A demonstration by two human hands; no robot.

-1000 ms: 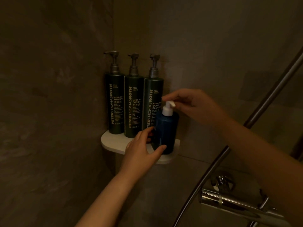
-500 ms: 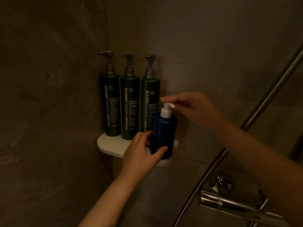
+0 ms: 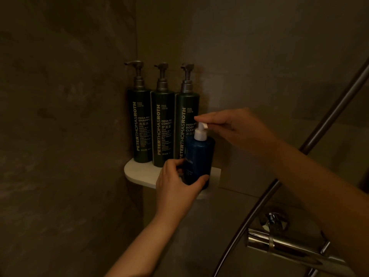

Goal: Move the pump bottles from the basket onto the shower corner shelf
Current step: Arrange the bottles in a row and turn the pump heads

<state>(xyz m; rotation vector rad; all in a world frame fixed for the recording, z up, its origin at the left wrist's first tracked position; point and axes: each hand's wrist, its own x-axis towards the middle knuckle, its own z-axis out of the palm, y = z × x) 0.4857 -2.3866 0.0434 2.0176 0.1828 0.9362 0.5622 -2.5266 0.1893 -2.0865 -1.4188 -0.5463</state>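
A small blue pump bottle (image 3: 200, 156) with a white pump head stands on the white corner shelf (image 3: 137, 172), at its front right. My left hand (image 3: 175, 182) grips the bottle's lower body. My right hand (image 3: 229, 126) pinches the white pump nozzle from above. Behind it, three tall dark green pump bottles stand upright in a row: shampoo (image 3: 139, 124), conditioner (image 3: 162, 126) and body cleanser (image 3: 186, 116). No basket is in view.
Dark stone walls meet in the corner behind the shelf. A metal shower hose (image 3: 311, 140) slants across the right side. A chrome mixer tap (image 3: 283, 242) juts out at the lower right, below my right forearm.
The view has shifted slightly. Both hands stay on the blue bottle in nearly the same grip, and the bottle stands at the same spot on the shelf.
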